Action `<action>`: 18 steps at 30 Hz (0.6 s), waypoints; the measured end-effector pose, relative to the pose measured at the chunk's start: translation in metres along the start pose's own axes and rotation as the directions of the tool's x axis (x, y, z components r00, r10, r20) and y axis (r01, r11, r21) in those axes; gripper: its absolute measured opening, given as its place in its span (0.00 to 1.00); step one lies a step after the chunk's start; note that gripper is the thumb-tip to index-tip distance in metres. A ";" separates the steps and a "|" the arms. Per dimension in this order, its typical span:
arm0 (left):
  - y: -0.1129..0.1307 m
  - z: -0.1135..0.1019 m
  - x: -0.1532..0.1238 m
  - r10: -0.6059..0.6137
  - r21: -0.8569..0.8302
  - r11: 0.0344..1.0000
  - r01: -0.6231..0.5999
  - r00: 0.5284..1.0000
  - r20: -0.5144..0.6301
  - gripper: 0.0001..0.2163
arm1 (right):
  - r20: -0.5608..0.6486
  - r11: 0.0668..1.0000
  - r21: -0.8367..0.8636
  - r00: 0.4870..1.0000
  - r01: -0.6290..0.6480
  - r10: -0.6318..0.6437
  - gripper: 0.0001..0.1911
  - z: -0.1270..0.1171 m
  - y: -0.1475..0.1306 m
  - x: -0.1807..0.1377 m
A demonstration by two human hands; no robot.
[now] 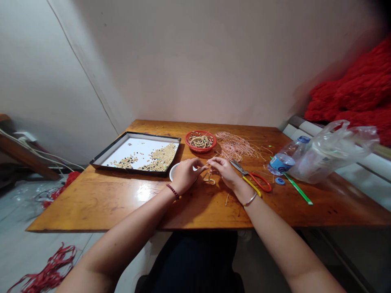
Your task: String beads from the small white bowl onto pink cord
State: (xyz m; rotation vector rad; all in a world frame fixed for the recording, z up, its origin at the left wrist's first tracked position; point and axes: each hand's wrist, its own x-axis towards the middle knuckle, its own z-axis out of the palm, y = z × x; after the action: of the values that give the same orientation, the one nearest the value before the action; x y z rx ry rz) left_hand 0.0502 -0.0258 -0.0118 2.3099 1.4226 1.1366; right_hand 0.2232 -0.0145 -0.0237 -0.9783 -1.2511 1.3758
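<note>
Tan beaded cord (209,179) pinched at both ends, left hand (186,174) and right hand (225,171) closed, above wooden table (106,199).

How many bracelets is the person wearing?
2: a dark red beaded bracelet on the left wrist, a thin silver metal bangle on the right wrist. None looks hidden.

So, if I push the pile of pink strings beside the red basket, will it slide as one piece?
Probably not. The pink strings lie in a loose, tangled heap with stray ends over the table, so they look floppy and would likely spread apart. They seem thin and light; lifted, a few would probably drag others along.
</note>
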 end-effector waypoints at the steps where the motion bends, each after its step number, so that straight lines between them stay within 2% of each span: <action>1: 0.000 0.000 0.000 -0.005 0.000 1.000 0.005 1.000 -0.001 0.13 | -0.006 1.000 0.001 1.000 -0.001 0.001 0.13 0.000 0.000 0.000; 12: 0.002 -0.001 0.000 0.003 -0.064 0.998 -0.003 1.000 -0.001 0.12 | -0.070 0.999 0.020 0.997 -0.033 0.035 0.16 -0.001 -0.004 0.002; 18: 0.001 0.001 0.000 0.000 -0.062 0.998 0.002 1.000 0.031 0.10 | 0.029 0.987 0.163 1.000 -0.014 0.010 0.14 -0.001 -0.001 0.003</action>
State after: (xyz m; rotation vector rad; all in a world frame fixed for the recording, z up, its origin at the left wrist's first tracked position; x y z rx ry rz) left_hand 0.0513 -0.0262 -0.0123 2.2740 1.3579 1.1237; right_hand 0.2240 -0.0111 -0.0224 -0.8574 -1.1349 1.4808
